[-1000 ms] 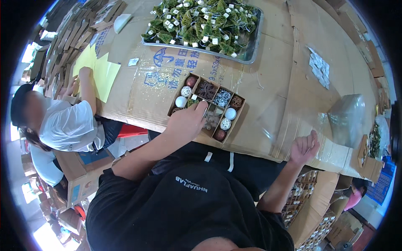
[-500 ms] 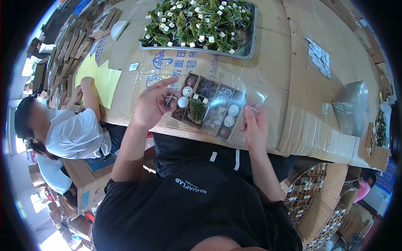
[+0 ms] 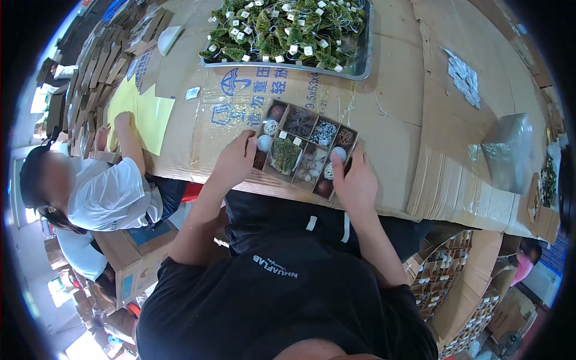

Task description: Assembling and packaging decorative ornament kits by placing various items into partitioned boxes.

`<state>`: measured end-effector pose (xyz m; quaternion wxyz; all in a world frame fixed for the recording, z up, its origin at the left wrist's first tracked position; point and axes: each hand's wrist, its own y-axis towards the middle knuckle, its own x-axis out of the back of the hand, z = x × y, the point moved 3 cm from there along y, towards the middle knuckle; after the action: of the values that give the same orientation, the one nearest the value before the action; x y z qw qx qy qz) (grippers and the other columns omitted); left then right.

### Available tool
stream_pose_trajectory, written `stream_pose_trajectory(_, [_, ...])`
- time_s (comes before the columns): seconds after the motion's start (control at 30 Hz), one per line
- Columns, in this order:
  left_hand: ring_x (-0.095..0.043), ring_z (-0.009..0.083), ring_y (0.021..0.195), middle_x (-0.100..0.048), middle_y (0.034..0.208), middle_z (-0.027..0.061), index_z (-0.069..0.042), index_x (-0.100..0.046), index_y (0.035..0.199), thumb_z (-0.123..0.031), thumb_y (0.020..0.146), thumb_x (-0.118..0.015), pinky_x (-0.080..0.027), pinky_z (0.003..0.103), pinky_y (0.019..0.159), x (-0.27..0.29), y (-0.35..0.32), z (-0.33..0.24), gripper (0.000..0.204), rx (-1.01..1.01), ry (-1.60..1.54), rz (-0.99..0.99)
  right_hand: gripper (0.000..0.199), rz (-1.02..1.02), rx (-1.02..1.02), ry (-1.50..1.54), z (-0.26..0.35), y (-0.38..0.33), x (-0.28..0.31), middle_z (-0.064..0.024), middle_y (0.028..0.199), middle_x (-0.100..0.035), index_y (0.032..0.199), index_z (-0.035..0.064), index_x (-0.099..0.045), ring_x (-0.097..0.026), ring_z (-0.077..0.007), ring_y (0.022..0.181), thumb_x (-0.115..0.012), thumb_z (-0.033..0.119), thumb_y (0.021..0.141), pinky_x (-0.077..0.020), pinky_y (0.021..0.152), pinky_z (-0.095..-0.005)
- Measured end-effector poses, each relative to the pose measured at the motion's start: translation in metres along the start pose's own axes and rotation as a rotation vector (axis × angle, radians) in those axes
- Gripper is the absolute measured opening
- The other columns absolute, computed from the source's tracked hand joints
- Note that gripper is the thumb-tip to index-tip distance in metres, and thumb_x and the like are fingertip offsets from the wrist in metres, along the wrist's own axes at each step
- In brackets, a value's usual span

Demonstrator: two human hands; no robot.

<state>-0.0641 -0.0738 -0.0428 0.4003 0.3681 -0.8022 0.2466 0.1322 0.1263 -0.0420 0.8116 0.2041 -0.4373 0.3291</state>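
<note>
A shallow compartment box rests on the cardboard-covered table, slightly tilted toward the right. My left hand grips its left side, while my right hand holds the right end with the thumb over the top edge. Inside, a green moss piece with small white cubes fills one larger cell. Dark red balls, white balls and woven balls sit in the end cells. Other cells hold dark brown pieces, a pale speckled filling and small whitish pieces. Whether the clear cover lies over the box is hard to see.
Beyond the box stands a metal tray heaped with moss pieces and white cubes. A clear plastic stack is at right. Left, a co-worker leans over yellow sheets. Filled compartment boxes stand in a carton below the table, right.
The clear plastic cover I was holding over the box no longer stands out beyond its edges. Both hands have closed in on the box's sides, and the box has shifted slightly right.
</note>
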Motion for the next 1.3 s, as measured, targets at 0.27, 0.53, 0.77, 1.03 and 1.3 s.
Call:
stream_pose_trajectory(0.27, [-0.058, 0.0457, 0.106, -0.056, 0.116, 0.0288, -0.002, -0.054, 0.121, -0.023, 0.097, -0.053, -0.049, 0.053, 0.082, -0.012, 0.007, -0.034, 0.032, 0.112, 0.522, -0.144, 0.069, 0.291, -0.163, -0.178, 0.031, 0.023, -0.01, -0.0274, 0.096, -0.068, 0.144, -0.0136, -0.027, -0.069, -0.0413, 0.081, -0.043, 0.039, 0.101, -0.0565, 0.069, -0.049])
stream_pose_trajectory(0.53, [-0.037, 0.0451, 0.131, -0.039, 0.144, 0.0224, -0.015, -0.055, 0.135, -0.043, 0.07, -0.077, -0.029, 0.059, 0.11, -0.031, -0.022, -0.054, 0.074, -0.34, 0.476, -0.081, 0.053, 0.269, 0.094, 0.938, -0.005, 0.032, 0.011, -0.018, 0.11, -0.069, 0.142, 0.0027, -0.043, -0.069, -0.0361, 0.085, -0.059, 0.021, 0.095, -0.0552, 0.07, -0.0435])
stream_pose_trajectory(0.77, [-0.036, 0.0429, 0.133, -0.041, 0.142, 0.0207, -0.014, -0.047, 0.144, -0.021, 0.084, -0.069, -0.029, 0.056, 0.108, 0.052, -0.009, 0.031, 0.064, -0.302, 0.567, -0.533, 0.062, -0.793, -0.181, -0.621, -0.193, 0.093, 0.239, -0.0238, 0.138, -0.049, 0.142, 0.0037, -0.043, -0.044, -0.0452, 0.126, -0.062, 0.032, 0.091, -0.0377, 0.105, -0.0548])
stream_pose_trajectory(1.03, [-0.043, 0.0385, 0.124, -0.049, 0.13, 0.0168, -0.011, -0.059, 0.123, -0.022, 0.079, -0.067, -0.033, 0.052, 0.102, -0.026, -0.031, -0.013, 0.046, -0.459, 0.178, -0.212, 0.027, -0.468, -0.194, -0.625, -0.321, 0.106, 0.326, -0.0162, 0.106, -0.071, 0.108, 0.0076, -0.071, -0.067, -0.034, 0.1, -0.055, 0.026, 0.098, -0.0515, 0.085, -0.0434])
stream_pose_trajectory(1.3, [-0.041, 0.0348, 0.124, -0.048, 0.127, 0.0113, -0.013, -0.059, 0.117, -0.019, 0.078, -0.065, -0.03, 0.052, 0.104, -0.037, -0.029, -0.004, 0.039, -0.389, 0.159, -0.22, 0.017, -0.165, -0.11, -0.05, -0.36, 0.139, 0.368, 0.0015, 0.073, -0.053, 0.086, 0.0022, -0.061, -0.046, -0.0083, 0.069, -0.065, 0.017, 0.094, -0.0375, 0.064, -0.0247])
